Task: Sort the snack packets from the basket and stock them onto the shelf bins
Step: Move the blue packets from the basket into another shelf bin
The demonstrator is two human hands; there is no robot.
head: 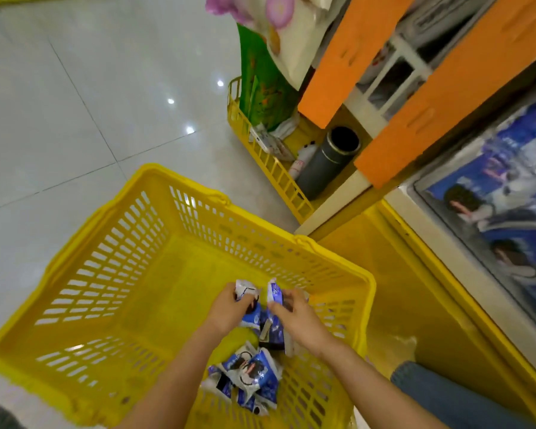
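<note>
Fingers [240, 305] of the left hand [229, 308] curled round one blue-and-white snack packet [245, 289], its crimped top poking out above the knuckles. Fingers of the right hand [297, 317] pinch a second packet [275, 293] by its upper edge, just beside the first, the two nearly touching between the fingertips. Both hands are low inside the yellow basket [180, 178], near its right wall. Further packets [274, 331] sit directly under the fingers, and a loose pile [248, 376] lies behind the wrists, toward the person. Handling, as judged: small film pouches, light, soft and crinkly, likely slick on the printed faces. Contents are probably brittle, so squeezing the belly risks crushing. Best hold looks like the flat sealed seam at top or bottom, pinched thumb against forefinger, or several gathered loosely in a cupped palm. They will slump and slide over one another, so a heaped handful could shed one. Up and to the right of the right fingers, well apart, a clear-fronted shelf bin [492, 193] shows blue packaging of similar colour. Whether it is the same product cannot be told through the blur. Far beyond the fingertips, the other basket [260, 156] holds a green bag [260, 88].
</note>
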